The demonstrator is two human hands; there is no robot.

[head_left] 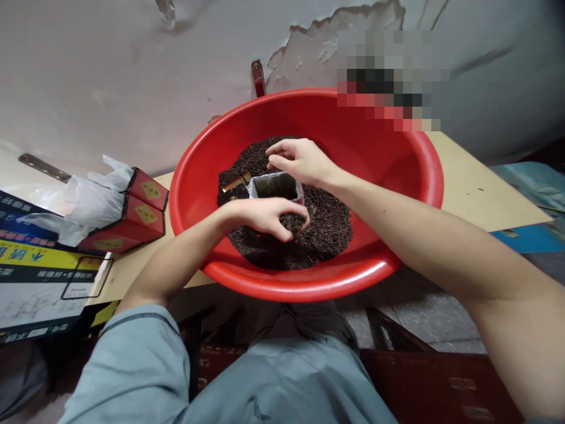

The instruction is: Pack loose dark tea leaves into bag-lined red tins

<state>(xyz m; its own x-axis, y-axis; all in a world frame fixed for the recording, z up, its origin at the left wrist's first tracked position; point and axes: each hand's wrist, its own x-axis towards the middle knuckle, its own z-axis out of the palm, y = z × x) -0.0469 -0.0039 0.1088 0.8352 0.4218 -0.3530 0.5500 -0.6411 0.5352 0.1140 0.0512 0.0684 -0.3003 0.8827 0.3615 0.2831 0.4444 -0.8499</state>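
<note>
A big red basin point(309, 290) holds a heap of dark loose tea leaves point(329, 227). In the heap stands a small box point(302, 193) with a clear plastic bag lining its mouth, its top open. My left hand point(269, 217) is in front of the box, its fingers curled round a clump of tea leaves. Over the box's far right corner hovers my right hand point(306, 160), fingers bent and apart, with nothing seen in them. Left of the box, a gold-edged piece point(237, 182) lies partly buried in the leaves.
Red boxes point(143, 209) with clear plastic bags point(83, 206) stand left of the basin, beside printed cartons point(39, 288). The basin rests on a pale board point(477, 188). Behind it rises a wall point(132, 76) with peeling paint. A blurred patch covers the back right rim.
</note>
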